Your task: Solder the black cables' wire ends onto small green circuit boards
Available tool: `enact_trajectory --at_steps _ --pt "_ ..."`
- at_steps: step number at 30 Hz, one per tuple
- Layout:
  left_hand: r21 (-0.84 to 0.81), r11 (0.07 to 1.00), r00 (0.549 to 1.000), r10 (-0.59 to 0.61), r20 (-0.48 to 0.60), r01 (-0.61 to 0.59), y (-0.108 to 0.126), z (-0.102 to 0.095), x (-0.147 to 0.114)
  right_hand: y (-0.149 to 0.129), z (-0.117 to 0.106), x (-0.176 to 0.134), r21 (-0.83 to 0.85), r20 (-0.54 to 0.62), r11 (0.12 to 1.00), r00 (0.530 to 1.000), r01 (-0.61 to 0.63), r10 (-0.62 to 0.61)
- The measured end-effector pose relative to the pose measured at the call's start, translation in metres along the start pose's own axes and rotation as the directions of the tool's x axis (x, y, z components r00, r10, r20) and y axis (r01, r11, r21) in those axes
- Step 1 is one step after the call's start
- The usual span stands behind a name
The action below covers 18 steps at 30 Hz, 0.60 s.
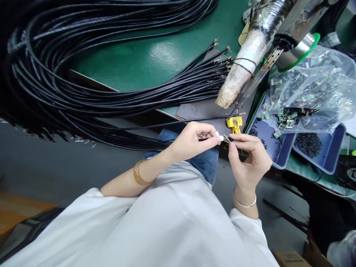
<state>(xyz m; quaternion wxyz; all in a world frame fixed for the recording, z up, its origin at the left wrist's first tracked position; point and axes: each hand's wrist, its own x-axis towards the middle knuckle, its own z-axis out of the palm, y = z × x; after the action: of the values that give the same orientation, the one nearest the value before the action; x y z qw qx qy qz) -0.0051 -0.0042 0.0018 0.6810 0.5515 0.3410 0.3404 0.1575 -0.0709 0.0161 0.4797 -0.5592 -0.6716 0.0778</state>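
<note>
Pinched between thumb and fingers of my left hand [193,139] is the end of a black cable, with white covers on the fingertips. Thin green and white wires [226,137] fan out from that end toward my right hand [249,155]. The right thumb and forefinger are closed together at the wire tips; a small dark piece seems to sit there, too tiny to name. Just beyond the fingers stands a yellow clamp [235,123], with another black cable [203,120] lying across to it, its end stripped.
Large bundles of black cables [133,94] cover the left and the green table [167,52]. A soldering iron [258,78] and a wrapped tube [244,66] angle down overhead. Right are a solder spool [300,52], blue bins [330,159] of black pieces, and bagged circuit boards [314,89].
</note>
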Motion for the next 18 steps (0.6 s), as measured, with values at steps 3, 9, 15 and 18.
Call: enact_trajectory --at_steps 3,9,15,18 --pt "-0.048 0.996 0.995 -0.068 0.068 0.071 0.001 -0.005 0.005 0.004 0.001 0.002 -0.062 -0.001 0.993 0.994 0.105 -0.105" --pt "-0.121 0.99 0.997 -0.075 0.032 0.079 0.002 -0.007 0.016 0.013 0.004 0.006 -0.124 0.029 0.976 0.984 0.176 -0.174" --pt "-0.132 0.991 0.999 -0.016 -0.052 0.009 0.001 -0.003 0.026 0.026 0.01 0.012 -0.105 -0.018 0.987 0.992 0.122 -0.125" --pt "-0.131 0.991 0.997 0.01 -0.075 -0.02 0.003 -0.003 0.03 0.029 0.011 0.016 -0.09 -0.026 0.989 0.993 0.113 -0.116"
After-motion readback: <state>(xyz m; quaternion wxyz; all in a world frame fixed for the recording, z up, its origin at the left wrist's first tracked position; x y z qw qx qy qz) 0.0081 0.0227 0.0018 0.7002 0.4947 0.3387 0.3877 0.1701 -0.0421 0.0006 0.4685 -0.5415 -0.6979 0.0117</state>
